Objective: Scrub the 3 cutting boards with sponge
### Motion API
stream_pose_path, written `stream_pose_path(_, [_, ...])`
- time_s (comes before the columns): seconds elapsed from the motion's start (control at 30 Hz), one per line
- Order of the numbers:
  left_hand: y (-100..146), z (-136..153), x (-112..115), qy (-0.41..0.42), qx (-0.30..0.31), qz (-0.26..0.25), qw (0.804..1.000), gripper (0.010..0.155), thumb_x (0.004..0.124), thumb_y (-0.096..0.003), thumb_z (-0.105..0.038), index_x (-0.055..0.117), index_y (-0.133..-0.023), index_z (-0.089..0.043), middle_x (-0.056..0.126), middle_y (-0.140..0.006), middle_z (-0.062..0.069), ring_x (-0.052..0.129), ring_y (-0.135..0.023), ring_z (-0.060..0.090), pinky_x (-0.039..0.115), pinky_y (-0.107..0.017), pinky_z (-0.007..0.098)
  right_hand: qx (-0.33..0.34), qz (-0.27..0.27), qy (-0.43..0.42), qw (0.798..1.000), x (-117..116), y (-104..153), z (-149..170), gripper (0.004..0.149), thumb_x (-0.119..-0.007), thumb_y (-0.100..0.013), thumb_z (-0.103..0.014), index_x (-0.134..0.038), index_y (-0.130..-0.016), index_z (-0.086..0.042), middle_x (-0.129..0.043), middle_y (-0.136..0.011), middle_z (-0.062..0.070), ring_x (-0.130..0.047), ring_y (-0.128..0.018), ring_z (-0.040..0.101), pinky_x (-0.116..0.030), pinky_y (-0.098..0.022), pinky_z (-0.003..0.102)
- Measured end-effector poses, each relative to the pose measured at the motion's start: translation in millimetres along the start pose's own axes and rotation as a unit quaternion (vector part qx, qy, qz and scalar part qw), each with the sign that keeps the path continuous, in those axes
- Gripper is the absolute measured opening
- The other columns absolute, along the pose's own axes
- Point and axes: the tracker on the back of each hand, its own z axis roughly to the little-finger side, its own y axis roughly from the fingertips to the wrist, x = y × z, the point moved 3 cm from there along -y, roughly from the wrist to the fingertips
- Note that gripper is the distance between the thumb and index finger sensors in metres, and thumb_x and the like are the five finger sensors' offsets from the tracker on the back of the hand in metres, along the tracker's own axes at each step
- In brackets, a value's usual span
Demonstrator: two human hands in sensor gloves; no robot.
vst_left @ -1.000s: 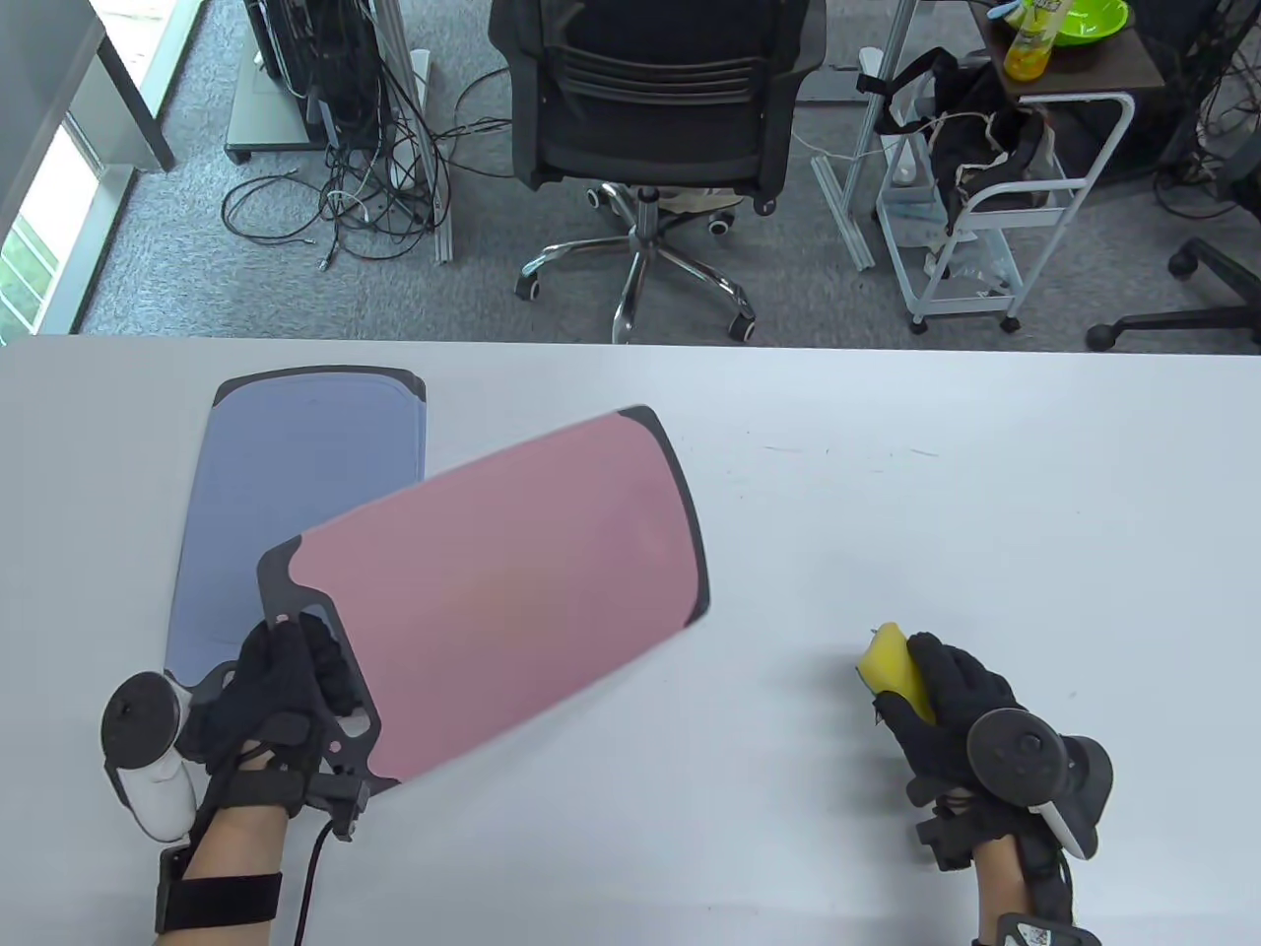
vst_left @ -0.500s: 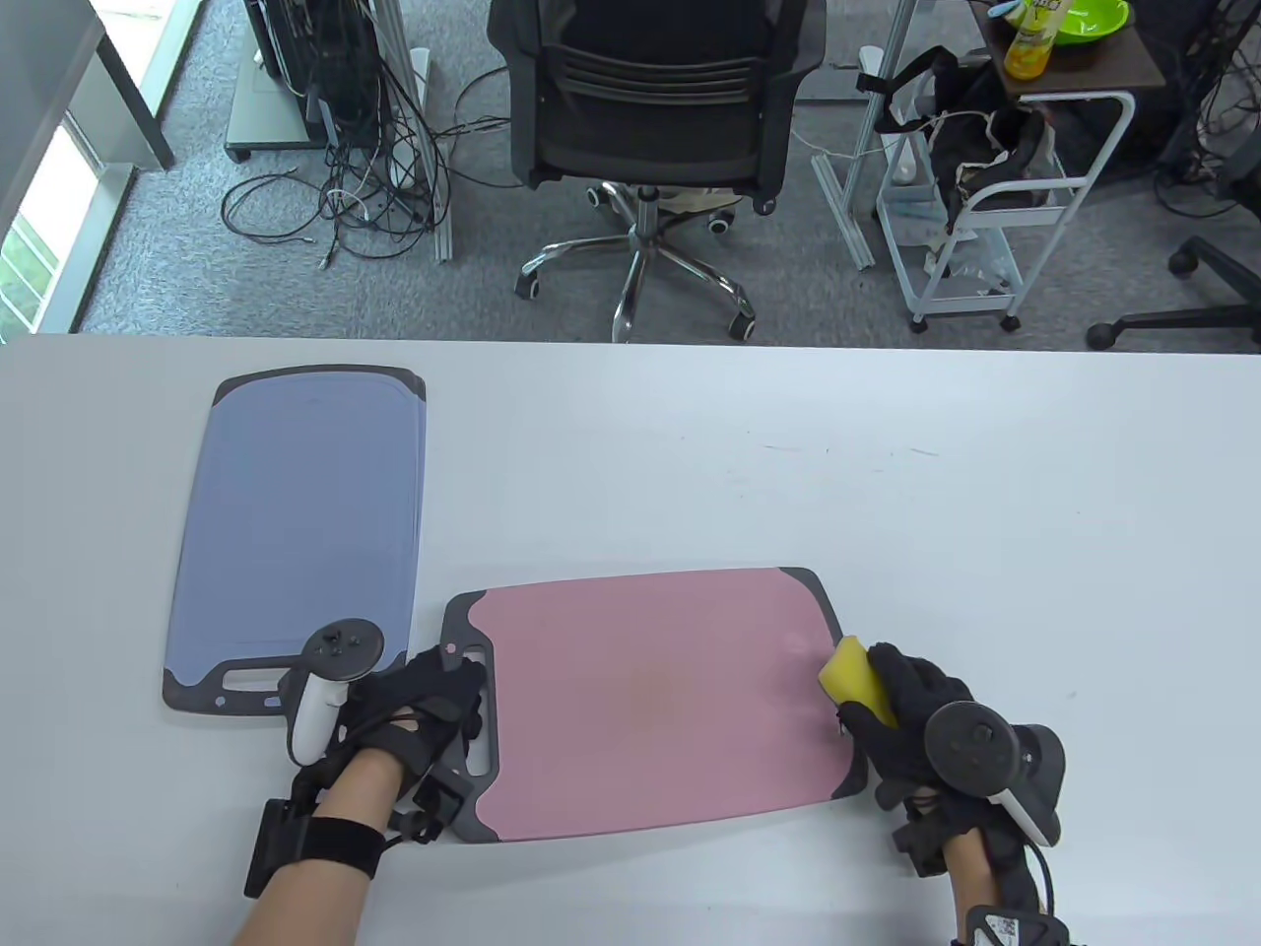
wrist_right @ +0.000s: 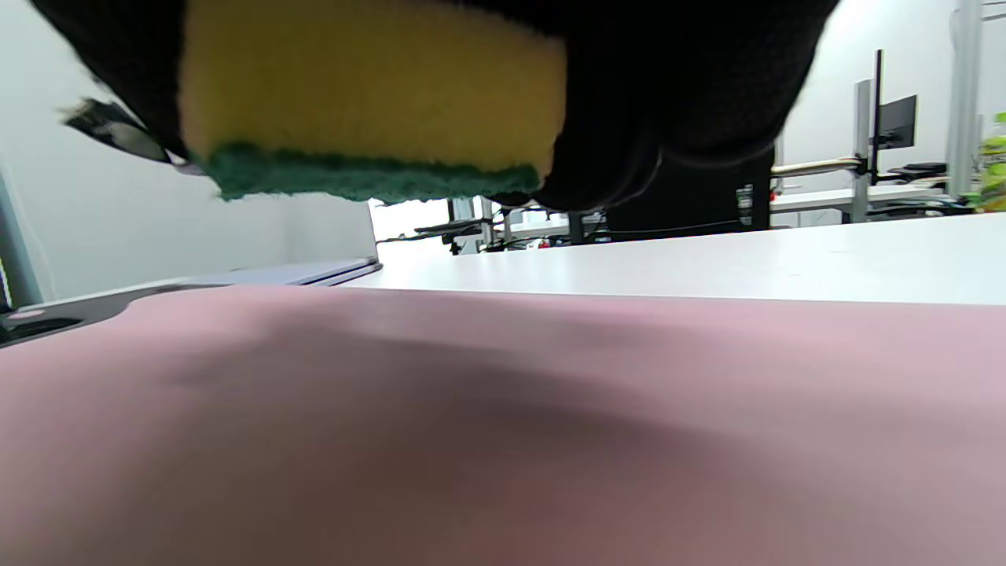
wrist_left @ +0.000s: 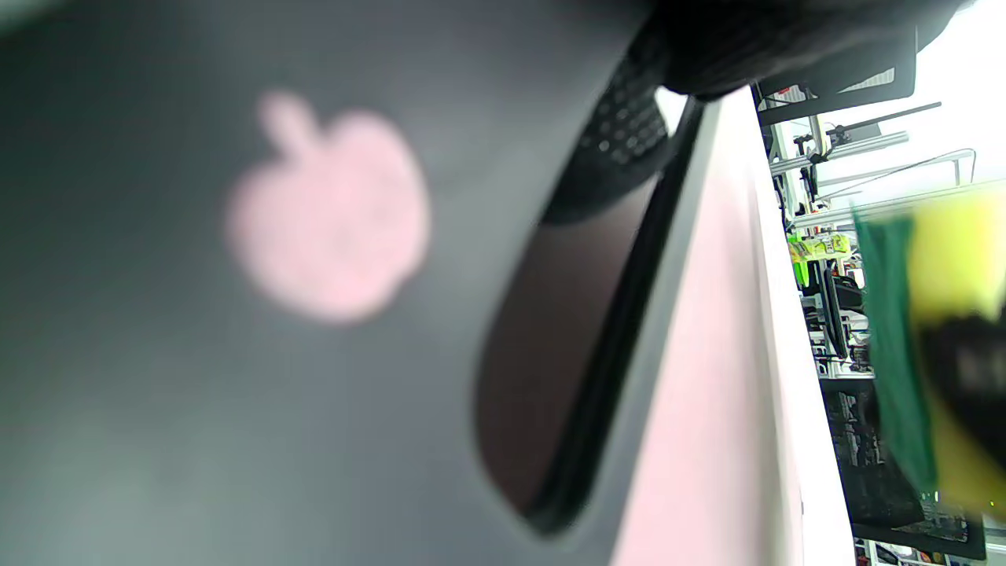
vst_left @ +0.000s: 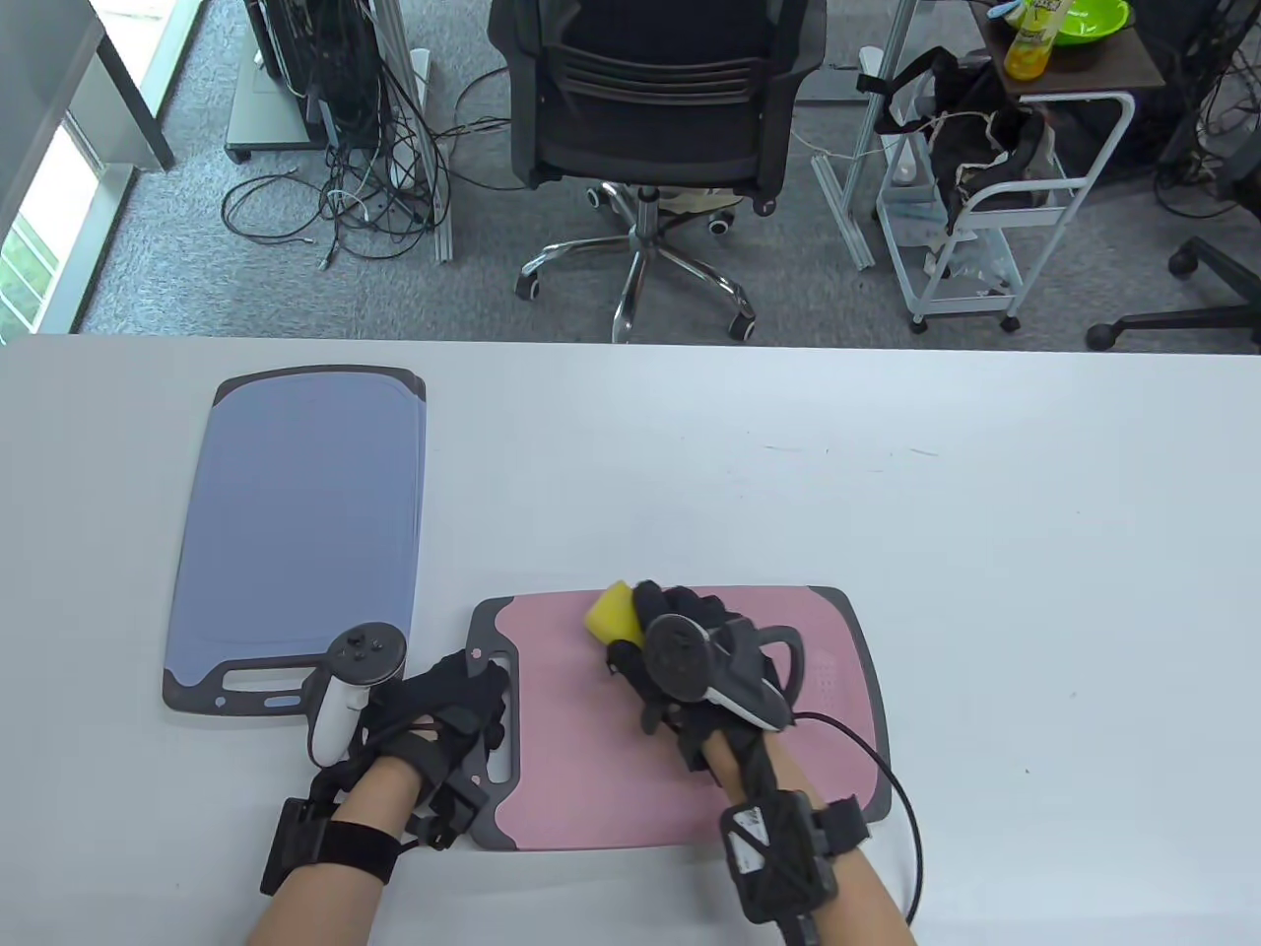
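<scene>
Your sponge (vst_left: 611, 611) sits over the upper middle of the pink cutting board (vst_left: 591, 759), low in the frame, your right hand (vst_left: 690, 655) curled around it. Your left hand (vst_left: 438, 705) grips the board's handle end. The blue cutting board (vst_left: 300, 522) lies just left on the desk (vst_left: 1034, 552).

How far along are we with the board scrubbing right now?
Done: the pink cutting board lies flat on the table, left hand on its handle end. In hand: the right hand grips the sponge over the pink board's far-left part. Left: the blue cutting board; a third board isn't visible.
</scene>
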Motion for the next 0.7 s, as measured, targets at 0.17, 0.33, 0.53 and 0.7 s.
stream_pose_path(0.17, [-3,-1,-2,0.005,0.005,0.016,1.0,0.049,0.076,-0.0568,-0.053,0.07,-0.092,-0.019,0.093,-0.065,-0.007,0.105,-0.038,0.002,0.102,-0.026,0.023,0.046,-0.013,0.09,0.995,-17,-28,-66,0.069,-0.077,-0.047,-0.059,-0.07,-0.103,-0.018,-0.091,-0.08,0.009,-0.092,-0.063,0.028,-0.078,-0.051,0.049])
stream_pose_path(0.33, [-6,-1,-4,0.005,0.006,0.023,1.0,0.049,0.076,-0.0571,-0.052,0.07,-0.092,-0.019,0.094,-0.065,-0.006,0.105,-0.037,0.002,0.102,-0.026,0.024,0.02,-0.051,0.192,0.98,-23,-32,-44,0.069,-0.074,-0.047,-0.061,-0.068,-0.103,-0.021,-0.093,-0.076,0.005,-0.093,-0.06,0.024,-0.079,-0.051,0.047])
stream_pose_path(0.53, [-6,-2,-3,0.011,0.001,0.032,0.999,0.05,0.075,-0.0572,-0.054,0.069,-0.094,-0.02,0.093,-0.066,-0.007,0.105,-0.039,0.002,0.101,-0.028,0.024,-0.173,-0.075,0.159,0.969,-7,12,121,0.068,-0.074,-0.047,-0.059,-0.071,-0.101,-0.017,-0.094,-0.073,0.007,-0.093,-0.058,0.026,-0.078,-0.05,0.048])
stream_pose_path(0.7, [-6,-3,-2,0.002,0.001,0.026,1.0,0.05,0.074,-0.0573,-0.055,0.069,-0.094,-0.021,0.093,-0.067,-0.009,0.105,-0.04,0.001,0.101,-0.028,0.023,-0.343,-0.096,0.134,0.925,5,72,225,0.068,-0.074,-0.048,-0.056,-0.069,-0.102,-0.015,-0.093,-0.075,0.011,-0.091,-0.06,0.028,-0.076,-0.051,0.049])
